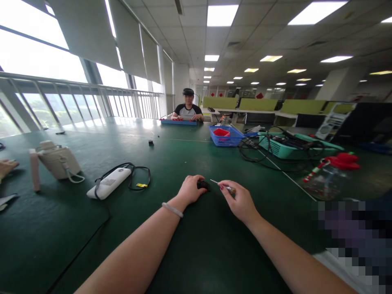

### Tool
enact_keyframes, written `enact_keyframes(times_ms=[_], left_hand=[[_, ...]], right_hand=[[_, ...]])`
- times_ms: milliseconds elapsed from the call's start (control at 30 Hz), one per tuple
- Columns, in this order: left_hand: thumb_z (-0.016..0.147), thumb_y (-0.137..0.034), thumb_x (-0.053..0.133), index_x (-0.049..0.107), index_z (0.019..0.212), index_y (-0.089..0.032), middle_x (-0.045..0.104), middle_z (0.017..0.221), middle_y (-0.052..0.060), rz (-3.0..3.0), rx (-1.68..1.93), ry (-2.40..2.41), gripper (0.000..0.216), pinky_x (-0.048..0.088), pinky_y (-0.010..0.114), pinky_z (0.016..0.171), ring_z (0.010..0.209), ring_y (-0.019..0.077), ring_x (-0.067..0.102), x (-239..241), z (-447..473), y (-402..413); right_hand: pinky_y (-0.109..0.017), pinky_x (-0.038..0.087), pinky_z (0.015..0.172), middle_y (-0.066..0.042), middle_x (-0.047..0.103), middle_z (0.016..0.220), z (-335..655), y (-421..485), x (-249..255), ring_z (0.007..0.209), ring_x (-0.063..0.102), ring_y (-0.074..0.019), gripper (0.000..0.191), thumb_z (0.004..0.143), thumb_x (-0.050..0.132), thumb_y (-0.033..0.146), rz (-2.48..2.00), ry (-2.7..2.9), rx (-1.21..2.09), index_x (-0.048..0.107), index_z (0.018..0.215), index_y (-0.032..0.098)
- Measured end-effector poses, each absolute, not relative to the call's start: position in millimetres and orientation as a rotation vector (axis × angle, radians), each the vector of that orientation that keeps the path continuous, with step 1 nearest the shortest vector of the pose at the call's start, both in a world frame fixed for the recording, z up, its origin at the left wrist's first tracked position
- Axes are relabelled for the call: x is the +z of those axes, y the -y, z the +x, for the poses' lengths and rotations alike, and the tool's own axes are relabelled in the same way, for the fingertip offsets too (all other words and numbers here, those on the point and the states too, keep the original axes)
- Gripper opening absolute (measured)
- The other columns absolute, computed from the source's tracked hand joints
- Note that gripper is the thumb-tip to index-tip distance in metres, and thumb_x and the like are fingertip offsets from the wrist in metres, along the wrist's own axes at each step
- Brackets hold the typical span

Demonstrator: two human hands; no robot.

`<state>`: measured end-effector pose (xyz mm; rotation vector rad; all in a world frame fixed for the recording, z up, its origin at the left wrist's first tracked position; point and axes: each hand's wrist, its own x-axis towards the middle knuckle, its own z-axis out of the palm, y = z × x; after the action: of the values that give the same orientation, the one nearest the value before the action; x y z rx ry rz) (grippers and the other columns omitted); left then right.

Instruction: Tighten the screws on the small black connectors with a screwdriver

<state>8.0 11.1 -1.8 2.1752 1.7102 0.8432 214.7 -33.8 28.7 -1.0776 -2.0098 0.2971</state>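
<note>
Right grip (240,201) pinches a small screwdriver (232,190), its tip pointing toward a small dark object (203,186) on the green table (180,153), held by the left grip (190,190). Farther out, a blue basket (229,141) contains a red container (221,132); beside it, a teal basket (275,147) is heaped with black cables (295,139). Nearer, rightward, stands a clear jar (331,181) with red lid (343,161), contents too blurred to tell.

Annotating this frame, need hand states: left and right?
Left hand: closed on a small black object.
Right hand: closed, holding a slim screwdriver-like tool.
</note>
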Motion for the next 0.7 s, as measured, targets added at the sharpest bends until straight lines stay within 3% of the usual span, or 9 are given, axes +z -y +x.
enact_keyframes(times_ms=[100, 333, 700], left_hand=[[0.072, -0.041, 0.073, 0.069, 0.109, -0.022, 0.064, 0.118, 0.007, 2.195, 0.821, -1.821, 0.041, 0.039, 0.039, 0.102, 0.117, 0.0295, 0.049, -1.8, 8.3, -11.0], [0.072, -0.049, 0.070, 0.068, 0.113, -0.023, 0.061, 0.123, 0.006, 2.222, 0.777, -1.836, 0.048, 0.037, 0.042, 0.104, 0.120, 0.0311, 0.044, -4.5, 6.4, -11.1], [0.070, -0.050, 0.070, 0.069, 0.111, -0.025, 0.063, 0.121, 0.004, 2.225, 0.802, -1.831, 0.048, 0.038, 0.042, 0.104, 0.119, 0.0307, 0.045, -7.9, 5.9, -12.1]], right_hand=[[-0.033, 0.047, 0.079, -0.005, 0.067, 0.094, 211.5, 40.9, 33.6, 0.088, 0.062, -0.0209, 0.016, 0.094, 0.050, 0.029, -0.910, 2.092, 0.144, 0.064, 0.099, 0.022], [-0.036, 0.041, 0.079, -0.003, 0.066, 0.076, 203.6, 50.7, 39.0, 0.072, 0.056, -0.0179, 0.012, 0.091, 0.056, 0.025, -0.644, 2.320, -0.106, 0.065, 0.085, 0.020], [-0.036, 0.037, 0.083, -0.004, 0.067, 0.081, 206.2, 47.3, 37.8, 0.074, 0.055, -0.0174, 0.016, 0.093, 0.052, 0.024, -0.758, 2.455, -0.123, 0.066, 0.088, 0.020]])
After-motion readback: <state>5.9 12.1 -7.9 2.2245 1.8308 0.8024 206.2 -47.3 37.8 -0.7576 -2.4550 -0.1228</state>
